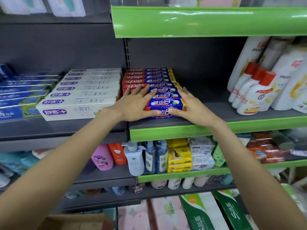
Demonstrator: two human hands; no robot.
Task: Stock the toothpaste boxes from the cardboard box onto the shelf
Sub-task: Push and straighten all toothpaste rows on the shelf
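I have both hands up at the dark grey metal shelf with the green front lip [182, 132], working on the row of long blue-and-red toothpaste cartons [149, 78] that runs from the lip back toward the rear panel. My left hand [135, 103] lies flat over the near cartons, its fingers [146, 89] straight and spread apart, pressing down rather than gripping. My right hand [191, 105] stands against the right-hand ends of the cartons, fingers together and mostly straight, thumb reaching across the face of the frontmost one. Neither hand pinches anything; I judge I am squaring the row, the left palm keeping the cartons from riding up while the right nudges their ends into line.

Just left of my left fingers sits a matching row of white toothpaste cartons with purple logos [79, 95], touching or nearly touching the blue row, which gives me a wall to push against. Right of my right fingers the shelf surface is bare up to a cluster of white bottles with red caps [254, 90], well apart from my hand.

Far below both hands, at the lower edge of the head view, the brown cardboard box [73, 221] shows only a corner, and I cannot tell what remains inside. Once the row looks straight, my next reach probably goes down there.
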